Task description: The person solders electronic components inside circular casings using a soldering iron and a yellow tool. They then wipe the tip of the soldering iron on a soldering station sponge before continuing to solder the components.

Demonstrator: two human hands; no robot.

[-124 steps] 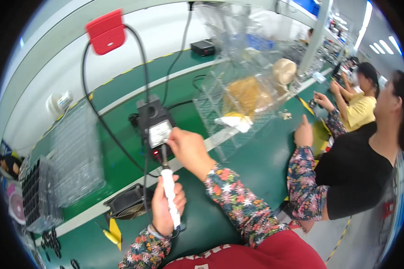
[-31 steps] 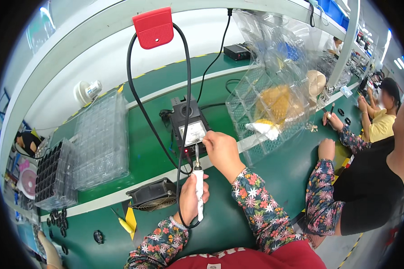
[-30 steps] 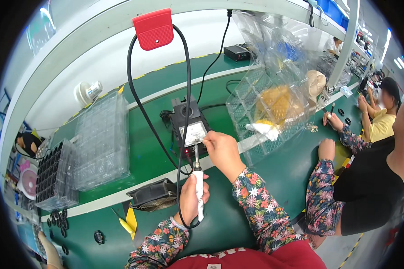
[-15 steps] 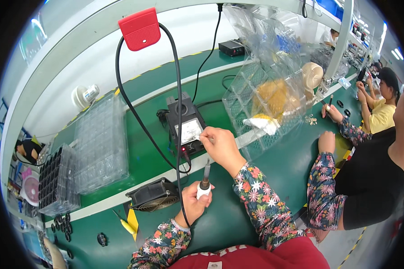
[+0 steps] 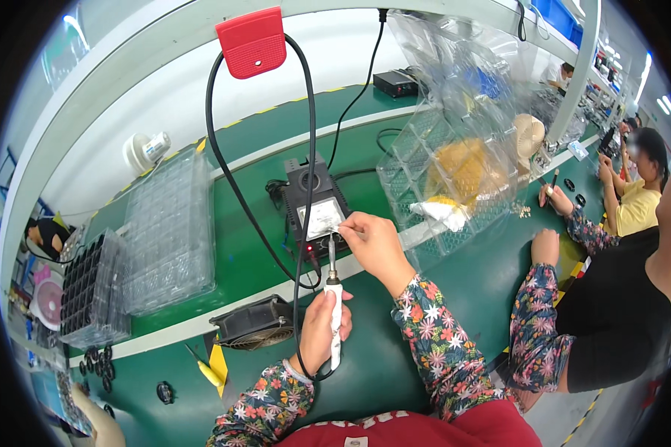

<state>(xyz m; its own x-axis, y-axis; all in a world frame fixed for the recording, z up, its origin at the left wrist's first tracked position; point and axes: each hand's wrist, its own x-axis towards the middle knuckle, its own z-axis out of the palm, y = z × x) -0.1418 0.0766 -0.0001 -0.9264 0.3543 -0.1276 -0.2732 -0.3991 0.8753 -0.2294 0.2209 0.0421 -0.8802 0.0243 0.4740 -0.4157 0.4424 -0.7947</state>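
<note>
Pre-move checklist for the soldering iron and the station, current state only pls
1. Left hand wrapped around the soldering iron handle: ok.
2. Iron tip up, pointing away from the body toward the station: ok.
3. Right hand at the station's front, fingertips pinched by the iron tip: ok; what they pinch: cannot tell.
4. Black cable loops from the red hanger down across the bench to the left hand; free of snags: cannot tell.
5. Fan sits left of the iron, apart from it: ok.
6. Neighbour's hand rests to the right, away from the iron: ok.
</note>
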